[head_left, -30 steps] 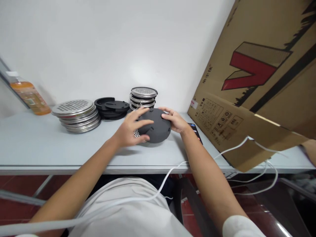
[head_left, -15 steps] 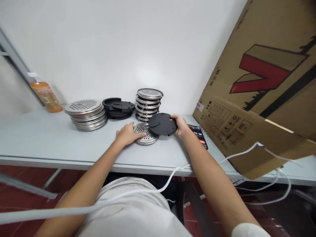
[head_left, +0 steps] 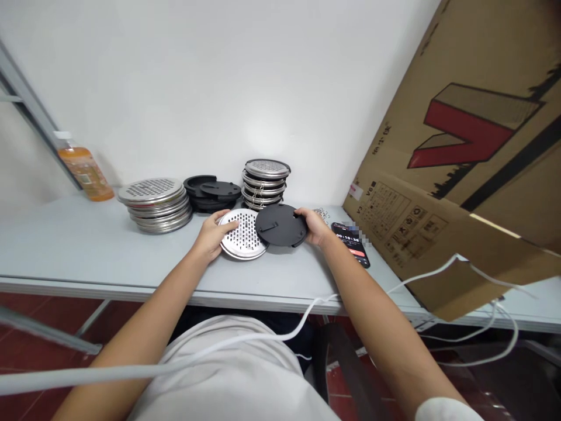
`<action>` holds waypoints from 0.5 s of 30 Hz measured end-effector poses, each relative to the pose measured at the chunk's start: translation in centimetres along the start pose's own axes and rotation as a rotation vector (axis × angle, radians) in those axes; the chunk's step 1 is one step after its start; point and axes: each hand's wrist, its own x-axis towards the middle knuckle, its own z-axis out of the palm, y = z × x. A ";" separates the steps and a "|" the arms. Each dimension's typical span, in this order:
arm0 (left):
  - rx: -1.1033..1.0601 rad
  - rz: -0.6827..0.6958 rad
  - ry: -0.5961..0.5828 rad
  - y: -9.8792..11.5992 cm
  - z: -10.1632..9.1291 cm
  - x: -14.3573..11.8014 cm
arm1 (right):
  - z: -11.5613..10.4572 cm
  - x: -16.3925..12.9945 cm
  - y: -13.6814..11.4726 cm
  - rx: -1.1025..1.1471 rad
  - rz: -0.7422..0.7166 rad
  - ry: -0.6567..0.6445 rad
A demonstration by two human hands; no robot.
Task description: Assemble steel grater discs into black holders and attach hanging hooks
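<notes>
My left hand (head_left: 213,234) grips the left rim of a round perforated metal disc (head_left: 242,237), thumb on top and fingers underneath. The disc is tilted up off the table. With my right hand (head_left: 313,225) I hold a round black plastic disc (head_left: 280,227) by its right edge; a raised bar shows on its face. Its left edge overlaps the metal disc's right side. Just behind stands a stack of metal discs with black parts and small wire clips (head_left: 264,184). Small wire pieces (head_left: 322,213) lie behind my right hand.
At left is a stack of perforated metal discs (head_left: 154,207), beside a pile of black plastic discs (head_left: 213,193). An orange bottle (head_left: 87,175) stands by the wall. A phone (head_left: 353,242) lies near the large cardboard box (head_left: 438,204) at right. A white cable (head_left: 263,339) crosses in front of me.
My left hand has lifted and tilted the metal disc, shifting it a little left. The black disc has moved slightly left with my right hand.
</notes>
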 end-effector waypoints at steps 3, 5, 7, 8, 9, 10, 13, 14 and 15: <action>-0.104 -0.115 -0.035 0.2 0.1 0.0 | 0.3 -0.2 -0.1 0.015 0.071 0.000; -0.147 -0.152 -0.068 0.2 0.0 0.1 | 0.4 -0.4 -0.3 0.025 0.094 0.000; -0.188 -0.134 -0.102 0.1 -0.3 0.3 | 0.3 -0.6 -0.7 0.063 0.121 -0.010; -0.211 -0.112 -0.115 0.1 -0.4 0.4 | 0.3 -0.6 -0.9 0.094 0.137 -0.018; -0.232 -0.088 -0.120 0.0 -0.5 0.5 | 0.1 -0.7 -1.1 0.129 0.157 -0.027; -0.251 -0.068 -0.117 0.0 -0.5 0.6 | 0.0 -0.8 -1.3 0.165 0.177 -0.039; -0.282 -0.057 -0.099 0.1 -0.5 0.8 | -0.5 -1.3 -1.9 0.254 0.170 -0.101; -0.285 -0.060 -0.097 0.2 -0.5 0.8 | -0.6 -1.5 -2.1 0.280 0.146 -0.138; -0.284 -0.058 -0.096 0.2 -0.4 0.7 | -0.7 -1.6 -2.2 0.303 0.123 -0.182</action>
